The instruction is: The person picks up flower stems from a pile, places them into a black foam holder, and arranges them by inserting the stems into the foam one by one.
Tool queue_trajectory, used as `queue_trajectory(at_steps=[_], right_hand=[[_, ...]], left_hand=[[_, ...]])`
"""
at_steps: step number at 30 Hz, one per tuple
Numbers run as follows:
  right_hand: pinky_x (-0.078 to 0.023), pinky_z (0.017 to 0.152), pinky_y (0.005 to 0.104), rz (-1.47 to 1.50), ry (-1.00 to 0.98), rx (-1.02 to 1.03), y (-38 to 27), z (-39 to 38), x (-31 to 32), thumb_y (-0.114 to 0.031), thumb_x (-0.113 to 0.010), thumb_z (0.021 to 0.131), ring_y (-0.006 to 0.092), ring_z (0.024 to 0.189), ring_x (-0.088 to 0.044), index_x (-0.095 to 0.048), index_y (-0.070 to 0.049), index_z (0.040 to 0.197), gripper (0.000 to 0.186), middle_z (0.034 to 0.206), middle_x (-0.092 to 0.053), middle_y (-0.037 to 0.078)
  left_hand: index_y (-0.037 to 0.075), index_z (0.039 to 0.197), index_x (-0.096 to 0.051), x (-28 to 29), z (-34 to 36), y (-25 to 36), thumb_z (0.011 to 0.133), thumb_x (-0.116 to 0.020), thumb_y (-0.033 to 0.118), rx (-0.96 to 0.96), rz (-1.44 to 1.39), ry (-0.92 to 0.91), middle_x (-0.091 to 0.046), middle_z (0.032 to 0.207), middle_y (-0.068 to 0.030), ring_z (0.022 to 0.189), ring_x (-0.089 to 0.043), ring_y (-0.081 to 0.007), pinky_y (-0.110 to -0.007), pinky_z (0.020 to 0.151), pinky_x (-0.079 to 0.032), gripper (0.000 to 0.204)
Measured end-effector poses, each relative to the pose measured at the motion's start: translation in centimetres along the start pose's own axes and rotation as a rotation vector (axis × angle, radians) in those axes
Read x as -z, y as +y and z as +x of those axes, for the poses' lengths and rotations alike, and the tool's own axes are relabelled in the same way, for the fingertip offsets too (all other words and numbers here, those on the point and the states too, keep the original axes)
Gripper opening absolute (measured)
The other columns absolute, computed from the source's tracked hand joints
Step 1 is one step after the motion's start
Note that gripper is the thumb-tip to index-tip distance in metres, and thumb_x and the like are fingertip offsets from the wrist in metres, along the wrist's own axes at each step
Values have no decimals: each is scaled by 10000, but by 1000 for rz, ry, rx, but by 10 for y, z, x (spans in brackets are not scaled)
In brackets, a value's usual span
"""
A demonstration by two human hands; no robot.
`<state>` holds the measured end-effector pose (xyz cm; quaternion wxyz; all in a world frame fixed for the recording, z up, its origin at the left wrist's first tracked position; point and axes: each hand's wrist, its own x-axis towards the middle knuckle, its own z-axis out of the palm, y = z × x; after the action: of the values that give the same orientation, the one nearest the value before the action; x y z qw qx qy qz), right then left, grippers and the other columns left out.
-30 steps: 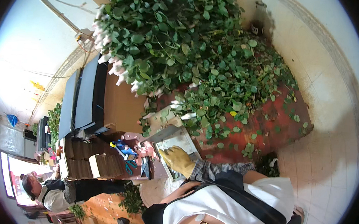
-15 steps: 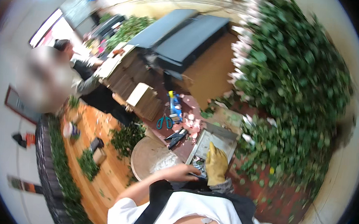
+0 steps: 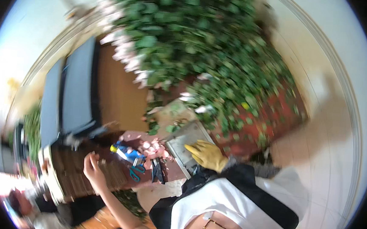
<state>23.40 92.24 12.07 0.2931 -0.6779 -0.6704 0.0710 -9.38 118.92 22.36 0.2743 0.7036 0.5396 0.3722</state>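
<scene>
A dark red table (image 3: 175,170) carries a heap of green leafy stems with pale pink heads (image 3: 196,51) at far right. A flat grey metal tray (image 3: 188,142) lies nearer, scattered pink petals (image 3: 152,148) to its left, then teal-handled scissors (image 3: 136,172), a black hand tool (image 3: 158,171) and stacked brown cardboard (image 3: 113,173).

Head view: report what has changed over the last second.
The bare left hand has swung from beside the grey tray out to the left, toward the cardboard stack. The gloved right hand stays over the tray; the teal scissors lie where they were.
</scene>
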Motion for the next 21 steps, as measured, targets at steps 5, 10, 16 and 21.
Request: queue_trajectory(at_steps=[5, 10, 16, 21], right_hand=[[-440, 971, 386, 31, -37, 13, 14, -21, 2, -189, -568, 893, 276, 988, -598, -479, -18, 1356, 502, 1082, -644, 116], [-442, 963, 382, 2, -40, 47, 12, -24, -5, -185, -580, 881, 266, 984, -601, -481, -32, 1353, 506, 1063, -642, 117], [-444, 947, 364, 114, 12, 59, 6, -15, -6, -167, -621, 829, 245, 1002, -601, -488, -22, 1318, 527, 1057, -629, 103], [-443, 992, 358, 31, 73, 141, 13, -15, -1, -160, -562, 841, 235, 1045, -604, -516, -6, 1303, 490, 1115, -641, 105]], left_hand=[[-52, 1062, -649, -93, -29, 4, 1022, -521, 142, -122, -141, -277, -691, 910, -106, 833, -636, -154, -294, 784, -520, 235], [-50, 1072, -650, -106, -47, 24, 1018, -534, 132, -105, -146, -371, -694, 887, -84, 833, -634, -140, -278, 785, -512, 222], [-46, 1054, -642, -69, -42, 56, 1019, -533, 132, -100, -74, -199, -675, 862, -66, 808, -620, -124, -270, 788, -506, 211], [-32, 1076, -642, -51, -72, 96, 1012, -533, 117, -113, 183, -162, -684, 910, -80, 861, -633, -141, -276, 802, -500, 195]])
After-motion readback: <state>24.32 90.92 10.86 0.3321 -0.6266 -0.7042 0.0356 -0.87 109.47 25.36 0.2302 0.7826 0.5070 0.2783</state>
